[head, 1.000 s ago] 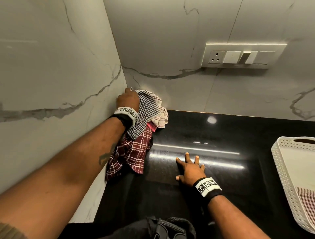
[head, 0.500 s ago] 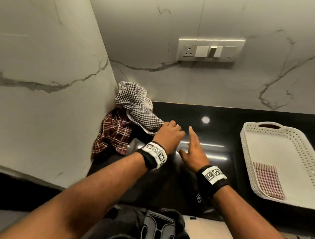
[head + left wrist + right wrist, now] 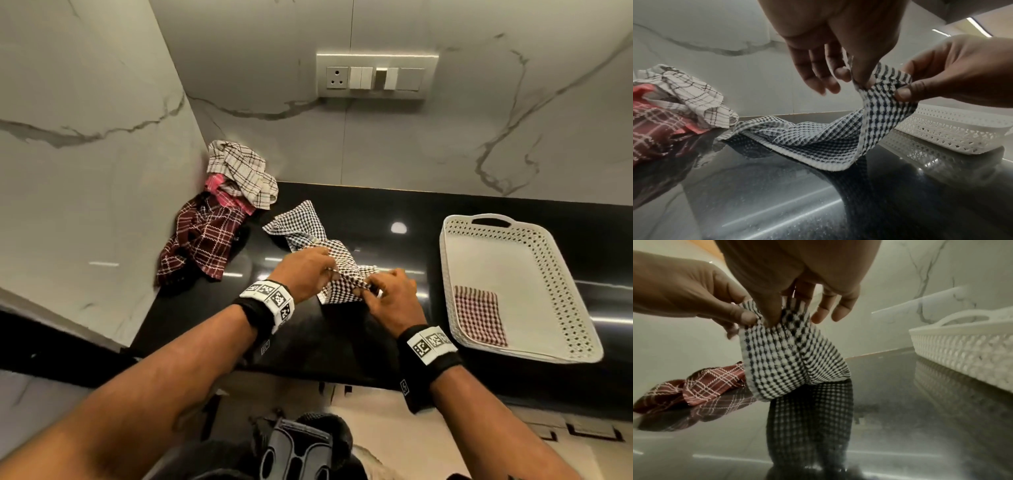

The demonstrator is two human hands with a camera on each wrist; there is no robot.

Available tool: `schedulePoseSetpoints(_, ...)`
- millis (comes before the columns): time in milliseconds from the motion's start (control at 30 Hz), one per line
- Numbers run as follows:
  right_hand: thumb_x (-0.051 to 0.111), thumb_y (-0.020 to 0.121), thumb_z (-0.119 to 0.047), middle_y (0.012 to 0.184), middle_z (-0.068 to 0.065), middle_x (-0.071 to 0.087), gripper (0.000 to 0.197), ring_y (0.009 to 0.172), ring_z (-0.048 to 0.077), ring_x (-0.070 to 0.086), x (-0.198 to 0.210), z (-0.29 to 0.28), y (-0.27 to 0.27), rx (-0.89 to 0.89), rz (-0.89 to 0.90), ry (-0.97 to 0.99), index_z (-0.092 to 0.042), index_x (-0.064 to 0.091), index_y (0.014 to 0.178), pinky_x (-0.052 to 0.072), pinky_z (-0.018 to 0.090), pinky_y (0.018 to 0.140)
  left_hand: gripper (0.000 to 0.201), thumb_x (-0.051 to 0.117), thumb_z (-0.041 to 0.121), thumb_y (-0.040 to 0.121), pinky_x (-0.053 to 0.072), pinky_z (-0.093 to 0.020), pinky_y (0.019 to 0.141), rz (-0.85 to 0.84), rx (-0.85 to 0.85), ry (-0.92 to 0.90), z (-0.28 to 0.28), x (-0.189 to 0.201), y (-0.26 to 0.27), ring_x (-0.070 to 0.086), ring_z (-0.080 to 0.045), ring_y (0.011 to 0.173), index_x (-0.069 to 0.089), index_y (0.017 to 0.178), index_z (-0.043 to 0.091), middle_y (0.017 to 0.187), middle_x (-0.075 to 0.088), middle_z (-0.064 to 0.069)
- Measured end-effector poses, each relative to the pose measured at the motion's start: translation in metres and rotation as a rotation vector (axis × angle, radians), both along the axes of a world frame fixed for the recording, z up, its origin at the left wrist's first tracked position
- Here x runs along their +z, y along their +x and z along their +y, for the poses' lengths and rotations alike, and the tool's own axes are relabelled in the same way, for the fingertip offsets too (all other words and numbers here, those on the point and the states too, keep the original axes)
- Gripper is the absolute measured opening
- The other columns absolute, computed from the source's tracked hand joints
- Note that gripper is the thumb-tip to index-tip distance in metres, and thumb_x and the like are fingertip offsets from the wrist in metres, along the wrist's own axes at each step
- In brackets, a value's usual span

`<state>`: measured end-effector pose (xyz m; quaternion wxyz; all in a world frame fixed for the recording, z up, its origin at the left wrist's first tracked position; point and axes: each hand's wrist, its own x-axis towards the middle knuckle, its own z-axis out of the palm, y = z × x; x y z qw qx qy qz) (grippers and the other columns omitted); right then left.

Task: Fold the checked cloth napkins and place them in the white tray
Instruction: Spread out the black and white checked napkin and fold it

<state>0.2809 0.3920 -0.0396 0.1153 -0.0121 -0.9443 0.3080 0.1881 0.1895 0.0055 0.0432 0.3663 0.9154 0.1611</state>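
I've got both hands, L hand [image 3: 305, 270] & R hand [image 3: 390, 294], pinching one edge of the black-and-white checked cloth napkin [image 3: 308, 233], which trails away far-left over the glossy black counter [image 3: 376, 212], w/ the white perforated plastic tray [image 3: 561, 274] nearer my R.

Open black counter [image 3: 383, 212] between the crumpled napkin heap [image 3: 219, 219] in the corner and the white tray [image 3: 568, 308].

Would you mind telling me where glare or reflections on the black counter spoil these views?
Head view: light streaks and a bright spot glare on the black counter. Right wrist view: the black-and-white napkin mirrors below itself. Left wrist view: the white tray reflects too.
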Motion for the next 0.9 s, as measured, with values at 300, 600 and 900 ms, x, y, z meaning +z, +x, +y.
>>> schedulePoseSetpoints(300,0.073,0.086,-0.039,0.078,-0.01,0.057,0.009,0.082,0.013,0.052,0.005,0.031,0.017,0.038,-0.035,0.005,-0.031,0.071,0.089,0.033,0.035,0.086,0.011,0.069,0.016,0.091,0.052,-0.029,0.08,-0.123,0.015,0.27,-0.036,0.009,-0.003,0.064,-0.012,0.083,0.076,0.099,0.011,0.092,0.072,0.001)
schedulePoseSetpoints(600,0.064,0.092,-0.018,0.083,0.002,0.065,0.011,0.08,0.022,0.061,0.011,0.047,0.015,-0.032,-0.13,0.084,-0.013,0.072,0.088,0.047,0.034,0.073,0.01,0.073,0.02,0.089,0.057,-0.035,0.085,-0.149,0.278,0.295,-0.098,0.019,-0.034,0.068,-0.007,0.085,0.078,0.097,0.02,0.09,0.073,0.01)
schedulePoseSetpoints(900,0.06,0.09,-0.011,0.091,0.006,0.072,0.015,0.084,0.024,0.066,0.07,0.049,-0.078,-0.138,-0.205,0.109,-0.015,0.074,0.09,0.052,0.031,0.076,0.012,0.065,0.017,0.094,0.057,-0.028,0.063,-0.236,0.481,0.199,-0.081,0.044,-0.089,0.069,-0.014,0.066,0.074,0.101,0.011,0.082,0.072,0.0)
